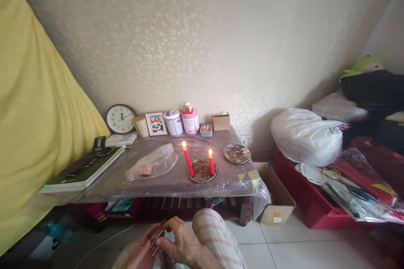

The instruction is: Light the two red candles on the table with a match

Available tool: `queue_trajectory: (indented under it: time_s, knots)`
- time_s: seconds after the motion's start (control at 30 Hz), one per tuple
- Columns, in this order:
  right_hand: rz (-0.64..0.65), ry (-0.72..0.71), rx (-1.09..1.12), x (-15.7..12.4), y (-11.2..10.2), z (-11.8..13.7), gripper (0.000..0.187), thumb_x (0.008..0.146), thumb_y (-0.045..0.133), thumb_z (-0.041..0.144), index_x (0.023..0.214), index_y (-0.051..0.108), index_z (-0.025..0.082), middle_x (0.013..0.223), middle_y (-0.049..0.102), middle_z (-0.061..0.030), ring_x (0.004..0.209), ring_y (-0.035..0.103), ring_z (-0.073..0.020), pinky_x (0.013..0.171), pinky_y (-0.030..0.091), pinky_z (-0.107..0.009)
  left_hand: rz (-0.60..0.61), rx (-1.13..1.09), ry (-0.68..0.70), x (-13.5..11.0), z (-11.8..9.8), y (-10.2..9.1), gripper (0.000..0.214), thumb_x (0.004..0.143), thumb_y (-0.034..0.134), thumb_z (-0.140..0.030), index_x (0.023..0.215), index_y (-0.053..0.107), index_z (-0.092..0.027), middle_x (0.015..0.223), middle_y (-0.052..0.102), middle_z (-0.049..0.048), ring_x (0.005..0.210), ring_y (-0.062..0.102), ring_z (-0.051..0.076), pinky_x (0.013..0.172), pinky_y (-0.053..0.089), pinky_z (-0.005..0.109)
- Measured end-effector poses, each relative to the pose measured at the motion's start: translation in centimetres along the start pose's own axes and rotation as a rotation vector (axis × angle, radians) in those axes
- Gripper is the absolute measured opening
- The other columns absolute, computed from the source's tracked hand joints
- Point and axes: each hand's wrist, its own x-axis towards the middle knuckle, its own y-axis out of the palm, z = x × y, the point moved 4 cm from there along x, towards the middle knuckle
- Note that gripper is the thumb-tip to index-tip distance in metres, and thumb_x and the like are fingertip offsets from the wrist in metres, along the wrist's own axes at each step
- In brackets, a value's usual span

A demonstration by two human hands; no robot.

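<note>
At the bottom of the view my left hand (142, 251) and my right hand (180, 241) meet in front of my lap, both pinched on a few thin dark sticks (157, 235). Ahead stands a low table (170, 183) covered in clear plastic. On it two lit red candles (188, 160) lean in a round metal dish (202, 171). A second dish (236, 153) to the right holds several burnt sticks.
A wall clock (120, 118), a framed picture (156, 123), tins (173, 122) and a small box (221, 121) line the wall. Books (83, 171) lie at the table's left, a plastic bag (153, 163) in the middle. A cardboard box (277, 199), red crates (307, 195) and bags fill the right.
</note>
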Motion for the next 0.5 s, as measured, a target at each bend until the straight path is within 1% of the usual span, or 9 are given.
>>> queue_trajectory:
  time_s: [0.1,0.2,0.27,0.37,0.5]
  knots:
    - [-0.065,0.087,0.034,-0.3,-0.3,0.6,0.027,0.080,0.075,0.024,0.105,0.068,0.017,0.105,0.071,-0.0074,0.100,0.068,-0.0244,0.089,0.052,-0.035,0.033,0.015,0.022,0.1,0.1,0.1,0.049,0.067,0.074,-0.023,0.116,0.072,-0.024,0.127,0.074,0.0088,0.144,0.039,0.036,0.112,0.044,0.046]
    - [-0.102,0.133,0.042,-0.4,-0.7,1.1,0.032,0.077,0.078,0.027,0.104,0.066,0.016,0.103,0.069,-0.0078,0.098,0.067,-0.0248,0.086,0.052,-0.036,0.000,0.053,0.039,-0.1,0.2,0.2,0.049,0.070,0.073,-0.027,0.119,0.070,-0.028,0.131,0.071,0.0073,0.146,0.035,0.034,0.112,0.044,0.046]
    - [-0.101,0.102,0.023,-0.3,-0.8,1.3,0.034,0.076,0.079,0.029,0.105,0.065,0.016,0.104,0.068,-0.0082,0.099,0.066,-0.0251,0.087,0.052,-0.036,-0.012,0.079,0.040,-0.2,0.4,0.2,0.049,0.072,0.073,-0.029,0.121,0.069,-0.030,0.132,0.070,0.0062,0.146,0.035,0.034,0.112,0.044,0.047]
    - [-0.073,0.049,-0.022,0.2,-0.4,1.5,0.039,0.075,0.080,0.030,0.108,0.065,0.016,0.107,0.068,-0.0096,0.102,0.065,-0.0260,0.090,0.052,-0.037,0.028,0.108,0.067,-0.4,0.4,0.1,0.047,0.068,0.076,-0.027,0.115,0.072,-0.028,0.126,0.073,0.0077,0.146,0.036,0.036,0.111,0.045,0.048]
    - [-0.048,0.050,-0.061,0.9,0.2,1.2,0.039,0.075,0.080,0.031,0.109,0.066,0.017,0.108,0.067,-0.0097,0.101,0.066,-0.0270,0.088,0.053,-0.038,0.065,0.103,0.109,-0.6,0.3,-0.3,0.041,0.066,0.079,-0.028,0.107,0.075,-0.028,0.119,0.076,0.0070,0.143,0.040,0.037,0.110,0.046,0.048]
